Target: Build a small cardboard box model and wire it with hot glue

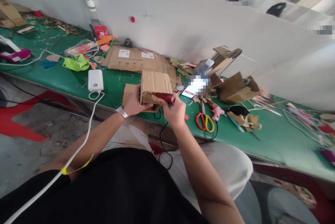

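Observation:
A small corrugated cardboard box [156, 81] stands at the near edge of the green table. My left hand [134, 102], with a metal-band watch on the wrist, grips the box's left side, thumb along its lower front. My right hand [175, 110] is closed around a red object [165, 97], held against the box's near right side. Fingers and cardboard cover much of this red piece, so its kind cannot be made out. Under and left of the box lies another cardboard piece [128, 93]. Scissors [205, 121] with red and yellow handles and a pink glue gun [217, 112] lie to the right.
A lit phone [195, 86] lies behind my right hand, near a clear bottle [206, 66]. An open cardboard box [237, 89] stands farther right. Flattened cardboard [133, 61] lies at the back. A white power bank [95, 80] has a cable running across my left arm.

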Motion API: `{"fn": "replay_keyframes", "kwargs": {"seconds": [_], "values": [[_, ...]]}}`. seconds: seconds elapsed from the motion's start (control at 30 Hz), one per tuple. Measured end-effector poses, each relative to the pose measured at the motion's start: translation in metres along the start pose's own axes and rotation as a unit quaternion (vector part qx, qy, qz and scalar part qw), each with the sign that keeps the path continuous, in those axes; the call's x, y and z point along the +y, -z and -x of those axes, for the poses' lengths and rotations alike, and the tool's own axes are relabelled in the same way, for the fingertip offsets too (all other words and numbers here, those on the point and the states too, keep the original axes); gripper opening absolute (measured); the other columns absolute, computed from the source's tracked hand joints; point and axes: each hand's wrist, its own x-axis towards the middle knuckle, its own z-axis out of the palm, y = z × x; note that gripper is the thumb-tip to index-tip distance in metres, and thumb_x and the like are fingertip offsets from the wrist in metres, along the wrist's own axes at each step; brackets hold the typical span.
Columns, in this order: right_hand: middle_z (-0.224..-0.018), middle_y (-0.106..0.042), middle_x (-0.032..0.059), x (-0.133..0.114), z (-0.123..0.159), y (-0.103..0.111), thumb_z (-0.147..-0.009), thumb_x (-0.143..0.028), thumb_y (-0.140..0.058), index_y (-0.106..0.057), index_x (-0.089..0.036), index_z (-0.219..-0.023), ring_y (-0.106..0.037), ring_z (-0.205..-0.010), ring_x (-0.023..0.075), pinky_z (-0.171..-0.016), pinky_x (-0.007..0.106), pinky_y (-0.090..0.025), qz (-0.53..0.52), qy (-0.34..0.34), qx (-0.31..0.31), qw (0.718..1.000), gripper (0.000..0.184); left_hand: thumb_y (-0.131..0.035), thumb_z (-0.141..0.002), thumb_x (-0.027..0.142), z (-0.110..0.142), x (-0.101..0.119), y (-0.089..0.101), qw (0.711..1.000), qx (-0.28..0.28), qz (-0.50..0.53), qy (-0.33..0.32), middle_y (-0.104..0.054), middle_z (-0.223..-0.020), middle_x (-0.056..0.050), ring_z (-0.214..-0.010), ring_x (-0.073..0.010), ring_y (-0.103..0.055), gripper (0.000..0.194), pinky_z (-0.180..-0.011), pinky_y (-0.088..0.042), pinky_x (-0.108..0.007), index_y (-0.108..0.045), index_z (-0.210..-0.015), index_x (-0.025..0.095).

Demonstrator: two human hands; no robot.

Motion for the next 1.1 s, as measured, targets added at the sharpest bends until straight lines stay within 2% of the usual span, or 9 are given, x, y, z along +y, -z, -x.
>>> {"fn": "replay_keyframes", "kwargs": {"seconds": [0.07, 0.13, 0.23, 0.33, 0.43, 0.6, 0.87, 0.97, 1.1], "values": [[-0.062, -0.061, 0.0002, 0.001, -0.0002, -0.0014, -0.093, -0.062, -0.072, -0.058, -0.023, -0.078, -0.057, -0.057, 0.0179, -0.057, 0.03, -0.046, 0.01, 0.002, 0.004, 1.0, 0.045, -0.092, -0.071, 0.055, 0.0002, 0.0009, 0.0, 1.0, 0.002, 0.002, 0.001, -0.063, -0.144, -0.018, -0.136, -0.036, -0.063, 0.098, -0.117, -0.051, -0.057, -0.041, -0.148, 0.022], [-0.068, -0.068, 0.0027, 0.0013, -0.0002, -0.0011, -0.095, -0.058, -0.072, -0.063, -0.021, -0.084, -0.063, -0.062, 0.02, -0.061, 0.031, -0.051, -0.01, 0.013, -0.014, 1.0, 0.039, -0.092, -0.071, 0.056, 0.0002, 0.0011, 0.0002, 1.0, 0.002, 0.0, -0.005, -0.061, -0.145, -0.019, -0.137, -0.036, -0.062, 0.094, -0.118, -0.05, -0.057, -0.044, -0.144, 0.021], [-0.1, -0.081, 0.0098, 0.0007, 0.0012, 0.0007, -0.1, -0.045, -0.069, -0.07, -0.02, -0.108, -0.077, -0.089, 0.025, -0.08, 0.035, -0.061, -0.081, 0.046, -0.06, 0.994, 0.026, -0.09, -0.073, 0.056, -0.0004, 0.0006, 0.0003, 1.0, 0.0, -0.004, -0.012, -0.06, -0.147, -0.02, -0.14, -0.0363, -0.06, 0.09, -0.12, -0.049, -0.057, -0.045, -0.141, 0.02], [-0.119, -0.081, 0.0108, -0.0002, 0.0041, 0.0008, -0.102, -0.041, -0.067, -0.07, -0.022, -0.119, -0.078, -0.109, 0.0266, -0.093, 0.039, -0.062, -0.104, 0.063, -0.067, 0.99, 0.026, -0.091, -0.072, 0.054, -0.0014, -0.0002, -0.0002, 1.0, -0.002, -0.006, -0.007, -0.06, -0.148, -0.02, -0.14, -0.0366, -0.06, 0.098, -0.119, -0.049, -0.058, -0.039, -0.148, 0.021], [-0.111, -0.082, 0.0108, 0.0, 0.0062, -0.0015, -0.1, -0.049, -0.07, -0.071, -0.022, -0.115, -0.079, -0.101, 0.0278, -0.086, 0.039, -0.063, -0.067, 0.052, -0.031, 0.996, 0.031, -0.092, -0.07, 0.054, -0.0017, -0.0008, -0.001, 1.0, 0.001, -0.006, -0.006, -0.06, -0.148, -0.02, -0.141, -0.037, -0.06, 0.103, -0.12, -0.049, -0.058, -0.036, -0.15, 0.022], [-0.1, -0.08, 0.0113, 0.0041, 0.0059, -0.0047, -0.1, -0.062, -0.064, -0.07, -0.023, -0.107, -0.077, -0.093, 0.0288, -0.079, 0.038, -0.061, -0.025, 0.056, 0.01, 0.998, 0.04, -0.091, -0.071, 0.056, -0.001, -0.0008, -0.0005, 1.0, 0.01, -0.016, -0.019, -0.06, -0.147, -0.021, -0.139, -0.0381, -0.061, 0.097, -0.119, -0.05, -0.058, -0.041, -0.146, 0.02], [-0.09, -0.078, 0.0087, 0.006, 0.006, -0.0031, -0.1, -0.058, -0.065, -0.067, -0.022, -0.104, -0.075, -0.08, 0.0272, -0.068, 0.034, -0.056, -0.012, 0.046, -0.006, 0.999, 0.036, -0.091, -0.072, 0.054, -0.0017, 0.0008, 0.0005, 0.999, 0.007, -0.02, -0.031, -0.06, -0.146, -0.021, -0.139, -0.0374, -0.061, 0.095, -0.118, -0.051, -0.057, -0.041, -0.146, 0.021], [-0.092, -0.079, 0.0093, 0.0062, 0.0059, -0.0021, -0.1, -0.058, -0.065, -0.068, -0.022, -0.107, -0.075, -0.083, 0.0277, -0.07, 0.035, -0.057, -0.009, 0.044, -0.002, 0.999, 0.037, -0.09, -0.073, 0.055, -0.0017, 0.0013, 0.0005, 1.0, 0.002, -0.009, -0.03, -0.06, -0.146, -0.02, -0.139, -0.0365, -0.061, 0.096, -0.117, -0.051, -0.056, -0.04, -0.148, 0.021], [-0.095, -0.08, 0.0098, 0.0086, 0.0058, 0.0017, -0.099, -0.055, -0.067, -0.069, -0.02, -0.108, -0.076, -0.085, 0.0259, -0.074, 0.034, -0.058, -0.038, 0.034, -0.03, 0.998, 0.036, -0.091, -0.073, 0.054, -0.0007, 0.0013, 0.0008, 1.0, 0.001, -0.026, -0.016, -0.061, -0.146, -0.02, -0.139, -0.0367, -0.062, 0.099, -0.117, -0.052, -0.055, -0.038, -0.15, 0.02]]}}
